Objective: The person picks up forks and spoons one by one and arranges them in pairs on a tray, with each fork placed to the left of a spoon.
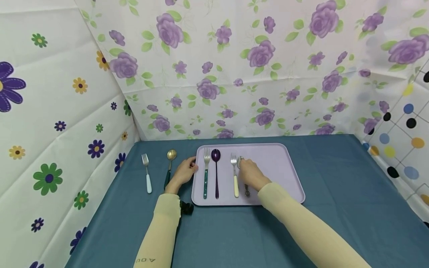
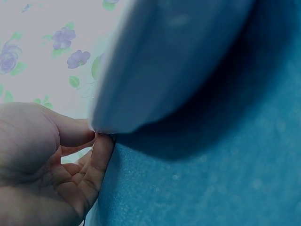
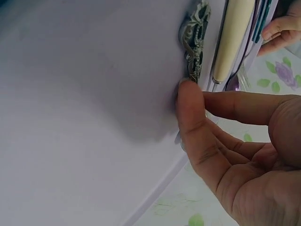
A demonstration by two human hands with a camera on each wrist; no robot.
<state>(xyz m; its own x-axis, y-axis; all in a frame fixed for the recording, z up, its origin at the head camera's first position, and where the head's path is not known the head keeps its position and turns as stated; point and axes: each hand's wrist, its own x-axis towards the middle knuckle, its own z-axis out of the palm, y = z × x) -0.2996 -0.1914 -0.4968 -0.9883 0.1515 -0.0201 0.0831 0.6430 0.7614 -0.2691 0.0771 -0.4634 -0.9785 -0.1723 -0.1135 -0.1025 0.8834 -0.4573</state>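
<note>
A lilac tray (image 1: 273,160) lies on the table; its left rim is held between the thumb and fingers of my left hand (image 1: 182,172). In the left wrist view the rim (image 2: 110,123) meets the fingertips. Over the tray, my right hand (image 1: 253,174) pinches a small metal spoon by its ornate handle (image 3: 195,44), thumb and forefinger together. The fingers cover the spoon's middle. Left of it on the tray lie a fork with a cream handle (image 1: 236,186), a dark purple spoon (image 1: 216,155) and a fork with a dotted green handle (image 1: 206,182).
A gold spoon with a dark green handle (image 1: 171,154) lies left of the tray, partly behind my left hand. Farther left is a fork with a pale blue handle (image 1: 149,183). A blue-green cloth (image 1: 342,178) covers the table, with flowered sheets (image 1: 207,89) around it.
</note>
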